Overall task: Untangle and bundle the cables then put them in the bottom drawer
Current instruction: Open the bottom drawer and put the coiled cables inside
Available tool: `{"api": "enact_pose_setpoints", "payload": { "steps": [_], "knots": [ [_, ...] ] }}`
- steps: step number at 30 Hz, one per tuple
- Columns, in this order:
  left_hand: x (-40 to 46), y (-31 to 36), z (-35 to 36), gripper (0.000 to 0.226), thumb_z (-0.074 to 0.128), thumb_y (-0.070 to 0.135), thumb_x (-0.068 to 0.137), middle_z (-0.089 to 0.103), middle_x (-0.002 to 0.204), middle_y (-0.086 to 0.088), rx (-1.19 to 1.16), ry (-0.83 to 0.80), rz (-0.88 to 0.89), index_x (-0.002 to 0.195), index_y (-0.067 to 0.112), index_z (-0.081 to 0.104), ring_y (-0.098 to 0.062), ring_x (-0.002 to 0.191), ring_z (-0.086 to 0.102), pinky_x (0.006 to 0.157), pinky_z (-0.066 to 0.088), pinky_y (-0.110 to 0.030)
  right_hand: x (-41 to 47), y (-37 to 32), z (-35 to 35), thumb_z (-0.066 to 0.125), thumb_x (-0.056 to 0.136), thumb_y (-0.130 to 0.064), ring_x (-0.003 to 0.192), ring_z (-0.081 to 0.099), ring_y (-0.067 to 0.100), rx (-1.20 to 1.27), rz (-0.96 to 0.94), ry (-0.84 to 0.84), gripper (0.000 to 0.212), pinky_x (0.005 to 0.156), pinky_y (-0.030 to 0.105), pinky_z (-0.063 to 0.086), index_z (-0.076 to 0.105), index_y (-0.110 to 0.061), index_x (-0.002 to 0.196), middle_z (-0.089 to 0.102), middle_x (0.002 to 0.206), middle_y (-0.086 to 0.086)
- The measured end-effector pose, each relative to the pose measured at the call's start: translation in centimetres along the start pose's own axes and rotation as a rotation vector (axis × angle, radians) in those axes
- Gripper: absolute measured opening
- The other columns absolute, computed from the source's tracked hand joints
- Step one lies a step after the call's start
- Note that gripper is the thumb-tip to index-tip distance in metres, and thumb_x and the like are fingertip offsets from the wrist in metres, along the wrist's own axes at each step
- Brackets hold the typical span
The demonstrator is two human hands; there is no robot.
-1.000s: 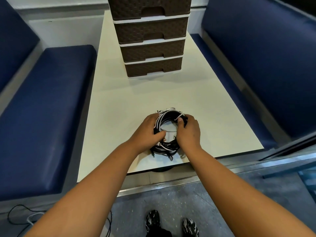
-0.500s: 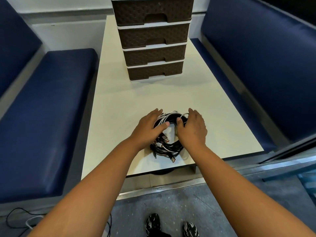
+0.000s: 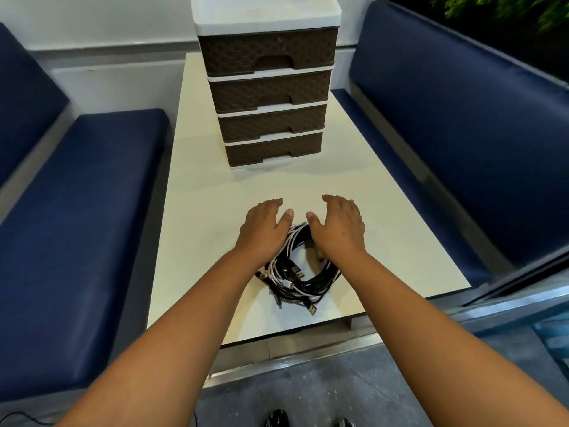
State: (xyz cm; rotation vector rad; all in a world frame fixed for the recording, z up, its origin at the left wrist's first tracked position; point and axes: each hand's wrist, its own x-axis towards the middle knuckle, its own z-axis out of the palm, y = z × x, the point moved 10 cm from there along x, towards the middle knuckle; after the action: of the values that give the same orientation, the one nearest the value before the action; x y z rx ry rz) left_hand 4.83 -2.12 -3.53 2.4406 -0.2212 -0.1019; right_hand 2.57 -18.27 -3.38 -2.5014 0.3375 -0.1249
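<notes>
Head camera, looking down: a pale cream rectangular table (image 3: 215,211) stood between two navy-blue padded benches (image 3: 92,211). On its near half lay a coiled bundle of black and white cables (image 3: 295,272), loose plug ends splaying toward the near edge.

A second earlier both hands had gripped the coil, thumbs hooked inside its ring. Now the grip was gone. The left hand (image 3: 264,229) and right hand (image 3: 338,226) had slid forward past the far rim of the coil, fingers relaxed and slightly spread, holding nothing. The heels of both hands were over or against the coil's far side; whether they touched it could not be told.

At the table's far end stood a tall brown woven-pattern plastic drawer unit (image 3: 268,87) with a white top. All four drawers were closed, including the bottom brown drawer (image 3: 274,151), well apart from the cables.

The release suggested the bundling was judged finished, or nearly so. The hands seemed headed for the bottom drawer, which was not yet opened; the cables remained on the table.
</notes>
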Motion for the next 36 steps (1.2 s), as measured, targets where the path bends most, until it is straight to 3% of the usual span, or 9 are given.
{"api": "enact_pose_setpoints", "payload": {
  "steps": [8,12,16,23,26,29,31,34,36],
  "knots": [
    [5.0,4.4,-5.6,0.044,0.041,0.043,0.099,0.04,0.147,-0.001,0.116,0.258,0.112,0.137,0.02,0.045,-0.022,0.138,0.029,0.109,0.033,-0.046,4.3,-1.5,-2.8,0.052,0.096,-0.038,0.135,0.034,0.023,0.171,-0.053,0.028,0.042,0.109,0.038,0.033,0.049,-0.021,0.135,0.048,0.141,0.004],
    [8.6,9.4,-12.2,0.044,0.046,0.039,0.097,0.038,0.148,-0.003,0.285,0.487,0.231,0.136,0.019,0.046,-0.023,0.14,0.027,0.11,0.03,-0.045,8.1,-1.8,-2.6,0.053,0.097,-0.034,0.118,0.052,0.021,0.451,0.005,-0.054,0.032,0.098,0.036,0.044,0.056,-0.02,0.126,0.056,0.129,0.002],
    [12.8,14.2,-18.0,0.048,0.046,0.038,0.096,0.028,0.154,-0.004,0.484,0.619,0.289,0.14,0.02,0.04,-0.025,0.145,0.017,0.115,0.019,-0.046,11.6,-2.2,-0.2,0.055,0.097,-0.022,0.099,0.058,0.022,0.875,0.222,-0.266,0.01,0.086,0.033,0.047,0.062,-0.015,0.1,0.062,0.099,0.003],
    [20.4,16.5,-20.4,0.073,0.034,0.058,0.095,0.008,0.162,-0.007,0.797,0.537,0.256,0.153,0.019,0.014,-0.027,0.149,0.001,0.117,-0.004,-0.046,15.6,-3.6,6.3,0.052,0.099,-0.019,0.089,0.063,0.027,1.25,0.599,-0.612,0.021,0.074,0.031,0.054,0.057,-0.004,0.112,0.062,0.108,0.013],
    [22.4,14.7,-19.6,0.074,0.031,0.063,0.095,0.024,0.157,-0.011,0.803,0.445,0.197,0.152,0.018,0.019,-0.031,0.145,0.017,0.118,0.002,-0.05,16.7,-3.9,8.4,0.053,0.098,-0.021,0.091,0.064,0.027,1.236,0.659,-0.668,0.02,0.074,0.032,0.054,0.057,-0.005,0.11,0.062,0.114,0.012],
    [22.6,13.7,-19.0,0.065,0.032,0.056,0.097,0.036,0.149,-0.01,0.809,0.443,0.22,0.148,0.017,0.026,-0.032,0.138,0.029,0.116,0.01,-0.05,17.7,-4.3,9.6,0.053,0.098,-0.02,0.096,0.065,0.027,1.227,0.691,-0.675,0.02,0.088,0.034,0.055,0.058,-0.008,0.113,0.064,0.112,0.011],
    [22.8,13.8,-19.1,0.06,0.033,0.052,0.097,0.04,0.145,-0.009,0.824,0.49,0.23,0.146,0.017,0.03,-0.032,0.134,0.034,0.114,0.014,-0.048,18.2,-4.6,10.5,0.053,0.099,-0.019,0.096,0.065,0.027,1.253,0.721,-0.674,0.017,0.094,0.035,0.053,0.056,-0.008,0.11,0.063,0.11,0.011],
    [23.1,13.6,-19.0,0.061,0.033,0.055,0.095,0.04,0.142,-0.008,0.824,0.535,0.207,0.144,0.019,0.033,-0.03,0.132,0.034,0.113,0.014,-0.046,18.5,-5.4,11.7,0.052,0.098,-0.021,0.093,0.066,0.027,1.3,0.771,-0.693,0.016,0.085,0.034,0.054,0.053,-0.009,0.109,0.065,0.107,0.012],
    [23.4,13.5,-18.9,0.063,0.033,0.059,0.093,0.04,0.142,-0.007,0.804,0.559,0.191,0.142,0.02,0.034,-0.029,0.132,0.033,0.114,0.013,-0.046,19.0,-6.0,12.0,0.05,0.098,-0.02,0.098,0.066,0.026,1.333,0.781,-0.691,0.013,0.089,0.035,0.051,0.054,-0.009,0.104,0.065,0.102,0.012]
  ]
}}
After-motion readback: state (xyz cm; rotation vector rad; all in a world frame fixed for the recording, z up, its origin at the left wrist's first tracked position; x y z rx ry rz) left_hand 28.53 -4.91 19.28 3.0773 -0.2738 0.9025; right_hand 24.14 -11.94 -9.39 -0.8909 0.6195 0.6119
